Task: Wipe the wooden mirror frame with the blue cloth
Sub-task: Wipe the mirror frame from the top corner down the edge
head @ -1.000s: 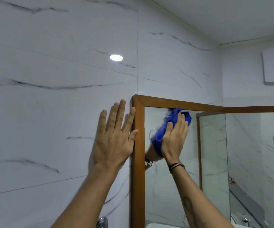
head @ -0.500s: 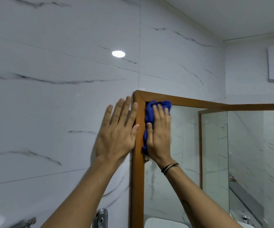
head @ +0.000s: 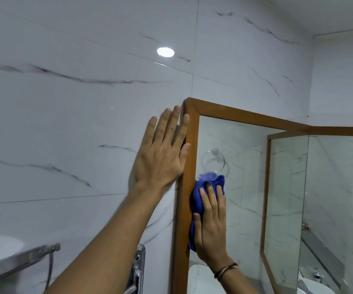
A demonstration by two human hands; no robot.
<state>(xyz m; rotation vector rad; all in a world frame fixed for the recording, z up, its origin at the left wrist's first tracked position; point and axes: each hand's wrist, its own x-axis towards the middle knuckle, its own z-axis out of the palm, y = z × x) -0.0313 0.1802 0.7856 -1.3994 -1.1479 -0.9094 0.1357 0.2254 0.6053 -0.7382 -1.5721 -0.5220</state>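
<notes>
Your right hand is pressing the blue cloth against the inner edge of the wooden mirror frame, on its left upright, well below the top corner. The cloth is bunched under your palm, showing above your fingertips and along the thumb side, partly on the wood and partly on the glass. Your grip on it is a flat press, fingers laid out straight and pointing up over the cloth, not curled around it. A dark band is sitting at that wrist. Your left hand is lying flat and empty on the marble wall just beside the frame, fingers spread upward, thumb touching the wood, arm stretched out from below.
</notes>
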